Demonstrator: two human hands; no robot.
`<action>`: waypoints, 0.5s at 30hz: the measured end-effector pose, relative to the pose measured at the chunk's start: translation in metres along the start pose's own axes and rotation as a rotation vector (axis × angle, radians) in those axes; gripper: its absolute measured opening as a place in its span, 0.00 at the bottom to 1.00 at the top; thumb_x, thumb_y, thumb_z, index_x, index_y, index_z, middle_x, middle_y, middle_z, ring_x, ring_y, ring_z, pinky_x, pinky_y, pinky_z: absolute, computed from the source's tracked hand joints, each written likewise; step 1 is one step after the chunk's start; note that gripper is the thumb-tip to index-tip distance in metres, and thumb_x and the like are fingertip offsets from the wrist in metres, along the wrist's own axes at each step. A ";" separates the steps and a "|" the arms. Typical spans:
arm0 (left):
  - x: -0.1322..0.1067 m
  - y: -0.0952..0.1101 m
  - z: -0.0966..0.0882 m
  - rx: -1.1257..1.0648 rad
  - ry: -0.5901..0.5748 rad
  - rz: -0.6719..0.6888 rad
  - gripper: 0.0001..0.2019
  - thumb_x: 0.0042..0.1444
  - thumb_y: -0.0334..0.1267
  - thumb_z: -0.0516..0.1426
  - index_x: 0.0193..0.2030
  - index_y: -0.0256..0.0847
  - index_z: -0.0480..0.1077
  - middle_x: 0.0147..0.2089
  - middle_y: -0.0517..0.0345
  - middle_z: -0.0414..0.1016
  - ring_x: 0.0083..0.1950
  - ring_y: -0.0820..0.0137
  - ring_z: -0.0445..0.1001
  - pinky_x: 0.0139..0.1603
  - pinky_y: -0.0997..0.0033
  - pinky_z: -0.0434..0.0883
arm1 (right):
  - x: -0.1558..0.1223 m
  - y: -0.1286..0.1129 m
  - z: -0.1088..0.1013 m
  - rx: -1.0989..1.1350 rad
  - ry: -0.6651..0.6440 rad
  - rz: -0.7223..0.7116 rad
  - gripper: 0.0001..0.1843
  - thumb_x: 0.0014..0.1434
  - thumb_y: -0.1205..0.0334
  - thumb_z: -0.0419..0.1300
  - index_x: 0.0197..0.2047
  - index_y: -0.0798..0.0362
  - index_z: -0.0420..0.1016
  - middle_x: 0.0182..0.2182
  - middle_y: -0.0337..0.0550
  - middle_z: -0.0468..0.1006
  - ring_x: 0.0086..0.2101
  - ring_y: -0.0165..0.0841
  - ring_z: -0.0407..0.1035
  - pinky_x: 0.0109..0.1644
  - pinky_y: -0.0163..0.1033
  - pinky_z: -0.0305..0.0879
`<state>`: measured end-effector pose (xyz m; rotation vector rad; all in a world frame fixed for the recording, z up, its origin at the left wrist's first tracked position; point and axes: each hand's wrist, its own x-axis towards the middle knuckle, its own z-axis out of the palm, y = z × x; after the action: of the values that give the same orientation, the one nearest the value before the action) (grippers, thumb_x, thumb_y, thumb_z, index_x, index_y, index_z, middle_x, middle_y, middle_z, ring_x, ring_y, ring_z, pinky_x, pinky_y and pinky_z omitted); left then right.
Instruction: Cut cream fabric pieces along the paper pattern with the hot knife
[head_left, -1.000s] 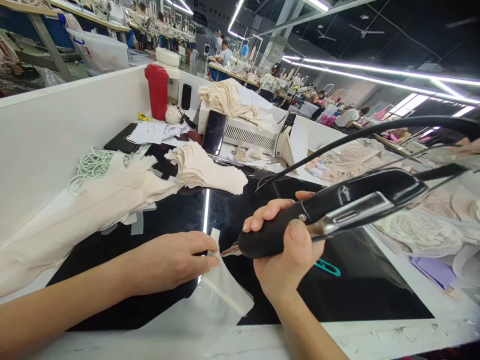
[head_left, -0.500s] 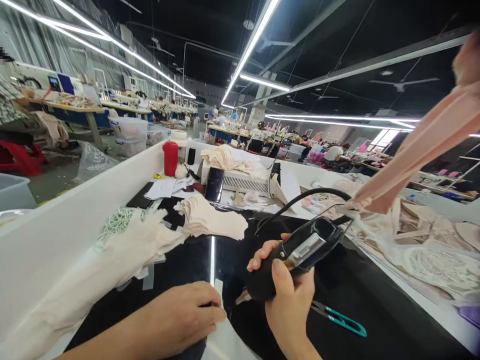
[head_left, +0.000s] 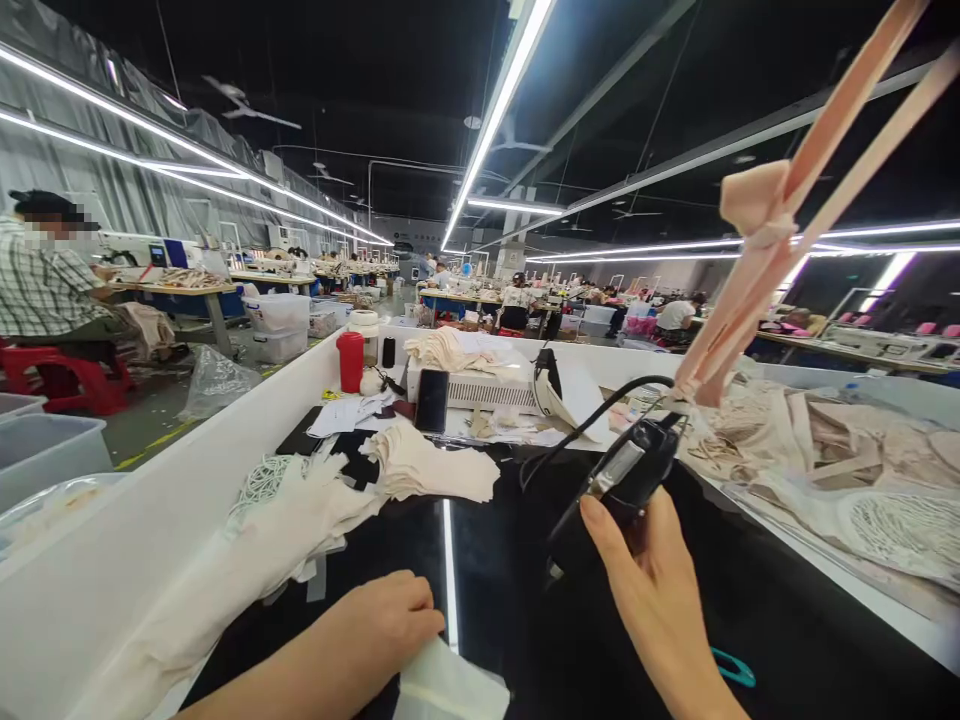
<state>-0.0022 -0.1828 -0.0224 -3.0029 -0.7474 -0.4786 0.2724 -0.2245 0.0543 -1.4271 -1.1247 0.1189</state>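
Observation:
My left hand (head_left: 390, 625) is closed on the edge of a pale fabric piece (head_left: 452, 685), which lies at the bottom of the view on the black tabletop. My right hand (head_left: 652, 580) is around a black corded hand tool (head_left: 626, 478), thumb on its near side and part of the fingers hidden behind it. The tool hangs tilted from knotted pink fabric straps (head_left: 731, 310), with its tip pointing down at the table. Partly hidden by my right forearm are teal-handled thread snips (head_left: 733, 667).
Stacked cream fabric pieces (head_left: 431, 465) and a longer cream cloth pile (head_left: 277, 530) lie to the left. A phone (head_left: 432, 400) leans at the back near a red cup (head_left: 350, 362). Pink garments (head_left: 832, 450) fill the right side. A white wall (head_left: 202, 480) edges the table.
My right hand and the tool have moved right, away from my left hand, and the grip looks looser. The fabric in my left hand has shifted. The view has turned left.

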 end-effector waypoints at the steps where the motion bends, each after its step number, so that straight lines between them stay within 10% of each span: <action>1: -0.001 0.000 -0.001 0.025 0.009 0.006 0.15 0.55 0.14 0.57 0.34 0.41 0.67 0.36 0.60 0.72 0.35 0.69 0.71 0.32 0.70 0.63 | 0.001 0.001 -0.003 0.027 0.071 -0.017 0.31 0.58 0.38 0.66 0.56 0.48 0.72 0.44 0.44 0.73 0.39 0.38 0.68 0.42 0.44 0.65; 3: -0.001 0.000 -0.005 0.051 0.066 0.031 0.16 0.52 0.12 0.54 0.32 0.41 0.65 0.35 0.60 0.71 0.33 0.70 0.70 0.30 0.70 0.62 | -0.001 0.004 -0.009 0.113 0.289 -0.132 0.35 0.57 0.46 0.70 0.64 0.48 0.67 0.48 0.46 0.72 0.40 0.36 0.68 0.42 0.42 0.66; 6: 0.001 0.004 -0.015 0.030 0.155 0.099 0.17 0.50 0.12 0.51 0.32 0.41 0.65 0.35 0.60 0.72 0.32 0.71 0.70 0.30 0.72 0.63 | -0.013 0.010 -0.018 0.143 0.444 -0.460 0.16 0.59 0.63 0.70 0.50 0.50 0.75 0.38 0.40 0.73 0.34 0.31 0.68 0.38 0.37 0.66; 9: 0.011 0.018 -0.038 -0.053 0.129 0.192 0.17 0.56 0.14 0.49 0.35 0.42 0.67 0.38 0.60 0.73 0.35 0.71 0.72 0.34 0.74 0.68 | -0.029 0.008 -0.013 0.154 -0.013 -0.519 0.05 0.67 0.66 0.61 0.44 0.48 0.77 0.32 0.38 0.76 0.32 0.30 0.71 0.38 0.35 0.68; 12: 0.027 0.034 -0.064 -0.073 0.176 0.303 0.17 0.66 0.18 0.47 0.45 0.42 0.71 0.42 0.57 0.77 0.39 0.70 0.75 0.41 0.75 0.73 | -0.042 0.001 0.009 0.355 -0.612 0.033 0.18 0.72 0.47 0.54 0.44 0.50 0.79 0.30 0.41 0.77 0.32 0.32 0.72 0.35 0.35 0.67; 15: 0.039 0.042 -0.082 -0.078 0.201 0.455 0.15 0.73 0.27 0.45 0.50 0.42 0.72 0.42 0.56 0.80 0.42 0.69 0.77 0.52 0.74 0.74 | -0.054 -0.003 0.035 0.659 -0.911 0.353 0.32 0.63 0.30 0.56 0.43 0.52 0.80 0.32 0.42 0.77 0.33 0.32 0.72 0.38 0.36 0.69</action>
<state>0.0255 -0.2089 0.0700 -2.9902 -0.0276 -0.7772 0.2194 -0.2361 0.0194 -0.9325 -1.3392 1.3701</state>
